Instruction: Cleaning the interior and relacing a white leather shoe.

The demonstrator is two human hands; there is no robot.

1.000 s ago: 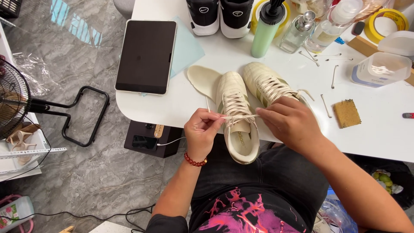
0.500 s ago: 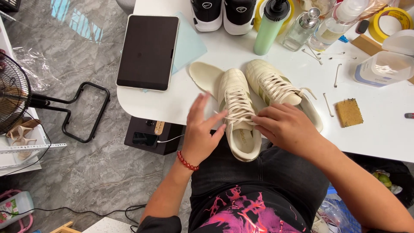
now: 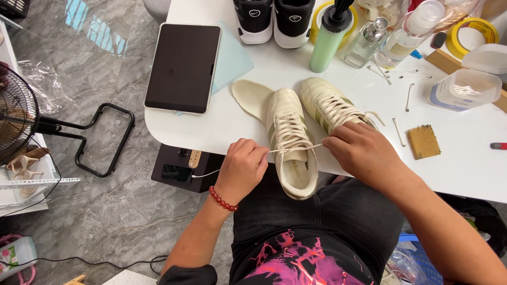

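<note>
A cream sneaker with olive stripes (image 3: pixel 289 142) lies at the front edge of the white table (image 3: pixel 227 111), heel overhanging toward my lap. My left hand (image 3: pixel 242 168), with a red bead bracelet at the wrist, pinches one end of its white lace (image 3: pixel 296 148) and holds it out to the left. My right hand (image 3: pixel 362 153) grips the other end of the lace on the right of the shoe. The lace runs taut between both hands across the top eyelets. The second cream sneaker (image 3: pixel 330 105) lies just behind my right hand. A loose cream insole (image 3: pixel 252 96) rests left of the shoes.
A dark tablet (image 3: pixel 183 66) lies on the table's left part. Behind stand a black-and-white pair of shoes (image 3: pixel 272 20), a green pump bottle (image 3: pixel 327 42), glass bottles, yellow tape rolls, a plastic tub (image 3: pixel 465 89), cotton swabs and a brown sponge (image 3: pixel 423 141). A fan (image 3: pixel 16 113) stands on the floor at left.
My left hand lay spread over the shoe half a second ago; now it has drawn back left, pinching the lace. The lace is pulled tight between both hands again.
</note>
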